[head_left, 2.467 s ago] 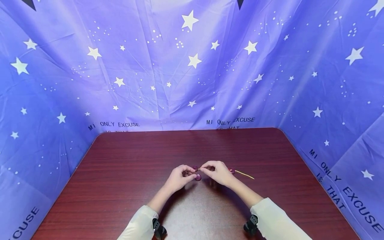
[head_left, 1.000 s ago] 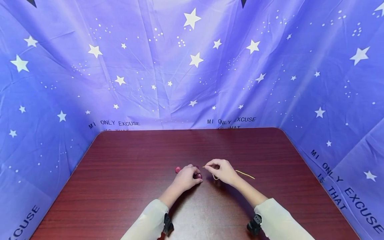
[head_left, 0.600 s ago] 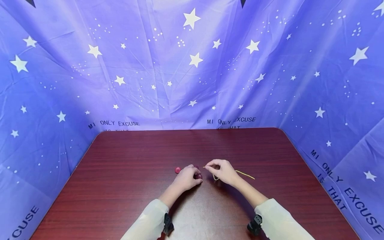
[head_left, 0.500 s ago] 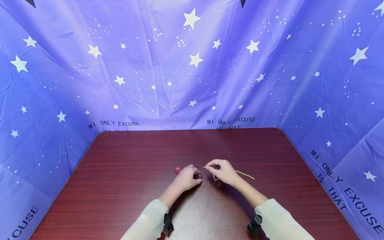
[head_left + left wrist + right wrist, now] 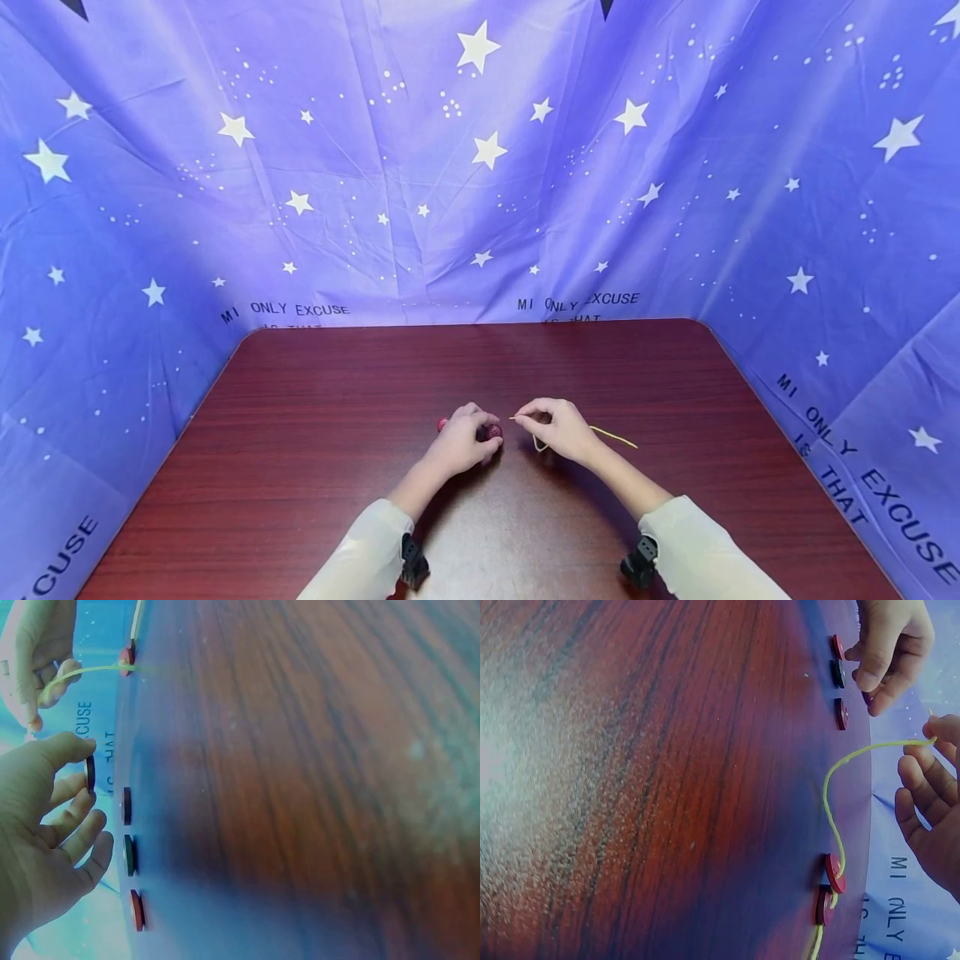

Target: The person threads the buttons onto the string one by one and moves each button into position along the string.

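My left hand (image 5: pixel 456 442) is a little above the table and pinches a dark button (image 5: pixel 91 772) on edge between thumb and finger. Beneath it lie three loose buttons: a dark red one (image 5: pixel 127 806), a blackish one (image 5: pixel 130 855) and a red one (image 5: pixel 137 910). To the right, my right hand (image 5: pixel 558 429) pinches a yellow cord (image 5: pixel 826 791) near its end, and a short tip sticks out. Two red buttons, one nearer (image 5: pixel 835 874) and one behind (image 5: pixel 823 906), sit on the cord by the tabletop. In the head view my right hand hides them.
The dark red wood-grain table (image 5: pixel 337 375) has rounded far corners. A purple-blue curtain (image 5: pixel 360 167) with white stars hangs round its back and sides. The cord's tail (image 5: pixel 615 437) runs out to the right of the right wrist.
Since the earliest frame the hands have drawn apart. In the last half second my left hand has shifted slightly left, partly covering the red button behind it. My right hand has barely moved since.
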`<state>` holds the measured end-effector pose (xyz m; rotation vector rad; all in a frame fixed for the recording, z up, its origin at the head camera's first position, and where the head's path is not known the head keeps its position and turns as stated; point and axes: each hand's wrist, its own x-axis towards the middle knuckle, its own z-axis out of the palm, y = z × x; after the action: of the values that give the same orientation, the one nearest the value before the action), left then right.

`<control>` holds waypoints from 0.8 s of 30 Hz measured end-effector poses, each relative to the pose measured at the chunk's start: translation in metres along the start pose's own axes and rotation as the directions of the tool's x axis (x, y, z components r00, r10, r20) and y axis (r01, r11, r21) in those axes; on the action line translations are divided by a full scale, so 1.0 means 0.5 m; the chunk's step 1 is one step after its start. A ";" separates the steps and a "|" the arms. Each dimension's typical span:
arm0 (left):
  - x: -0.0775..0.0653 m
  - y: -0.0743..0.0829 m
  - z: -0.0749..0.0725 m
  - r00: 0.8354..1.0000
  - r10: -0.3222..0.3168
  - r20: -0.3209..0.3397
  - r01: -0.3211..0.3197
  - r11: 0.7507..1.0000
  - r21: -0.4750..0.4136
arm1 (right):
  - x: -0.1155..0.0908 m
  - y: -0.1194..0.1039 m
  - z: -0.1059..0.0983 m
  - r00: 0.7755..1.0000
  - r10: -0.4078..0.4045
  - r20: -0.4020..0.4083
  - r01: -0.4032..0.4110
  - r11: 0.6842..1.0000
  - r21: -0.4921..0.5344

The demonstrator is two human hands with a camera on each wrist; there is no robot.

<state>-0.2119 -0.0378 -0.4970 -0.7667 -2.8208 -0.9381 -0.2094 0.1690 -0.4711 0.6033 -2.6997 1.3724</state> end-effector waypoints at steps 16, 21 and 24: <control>-0.006 -0.004 -0.020 0.991 0.030 -0.128 -0.051 0.985 -0.165 | -0.001 -0.004 -0.002 1.000 -0.013 0.003 0.013 1.000 -0.016; -0.005 -0.002 -0.026 0.987 0.031 -0.159 -0.070 0.967 -0.244 | 0.001 -0.002 -0.002 1.000 -0.025 0.004 0.025 1.000 -0.013; -0.005 -0.001 -0.029 0.984 0.035 -0.176 -0.086 0.952 -0.292 | 0.001 -0.002 -0.001 1.000 -0.024 0.004 0.024 1.000 -0.011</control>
<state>-0.2111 -0.0480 -0.4860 -0.7557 -2.5267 -1.3705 -0.2097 0.1689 -0.4699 0.6363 -2.6923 1.3509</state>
